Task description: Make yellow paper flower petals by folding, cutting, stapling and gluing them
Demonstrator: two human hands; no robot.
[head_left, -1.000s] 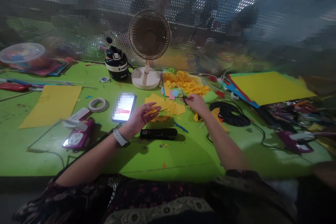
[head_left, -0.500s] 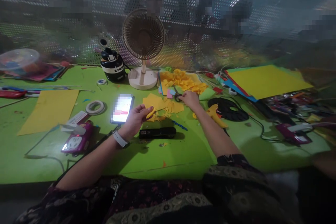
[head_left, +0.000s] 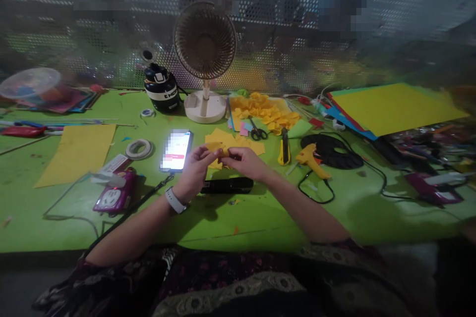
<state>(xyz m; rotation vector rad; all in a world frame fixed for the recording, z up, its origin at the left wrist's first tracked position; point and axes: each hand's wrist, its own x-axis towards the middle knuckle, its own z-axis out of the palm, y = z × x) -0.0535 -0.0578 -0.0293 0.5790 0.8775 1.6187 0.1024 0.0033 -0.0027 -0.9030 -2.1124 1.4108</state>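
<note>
We hold a small yellow paper piece (head_left: pixel 213 146) at the centre of the frame, pinched between the fingertips of our left hand (head_left: pixel 196 163) and right hand (head_left: pixel 245 162). Half a second ago our right hand was at the dark scissors (head_left: pixel 254 129); now these lie on the tabletop (head_left: pixel 238 223) by the orange petals (head_left: pixel 266 109), above centre, and both hands meet. Our fingers partly cover the yellow scraps (head_left: pixel 256 147) behind. A black stapler (head_left: pixel 228 186) lies just below; the lit phone (head_left: pixel 178 146) is left of centre, the yellow glue gun (head_left: pixel 314 162) right.
</note>
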